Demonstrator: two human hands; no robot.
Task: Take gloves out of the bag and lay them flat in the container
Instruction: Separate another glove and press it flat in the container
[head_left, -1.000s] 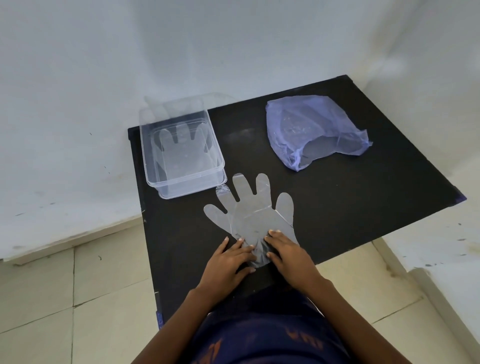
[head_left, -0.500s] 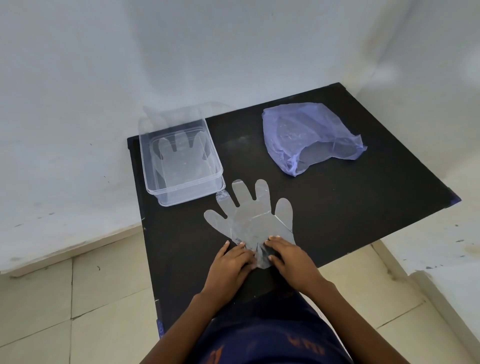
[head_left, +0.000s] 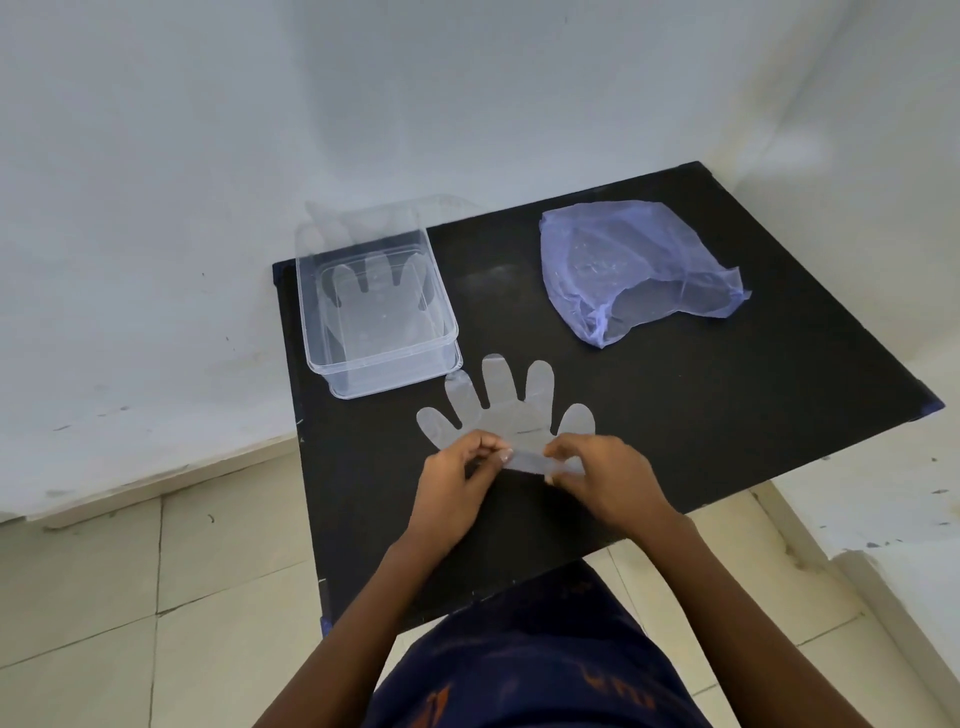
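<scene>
A clear plastic glove lies on the black table, its fingers spread toward the container. My left hand and my right hand both pinch its cuff edge, which is lifted off the table between them. The clear container stands at the table's far left with another clear glove lying flat in its bottom. The thin blue bag lies crumpled at the far right, its mouth facing me.
White walls close in behind and to the right of the table. The container sits close to the table's left edge. Tiled floor shows to the left and below, and my dark blue clothing is at the bottom of the view.
Both hands went from pressing the cuff flat on the table to pinching it and lifting it slightly. The camera view shifted a little.
</scene>
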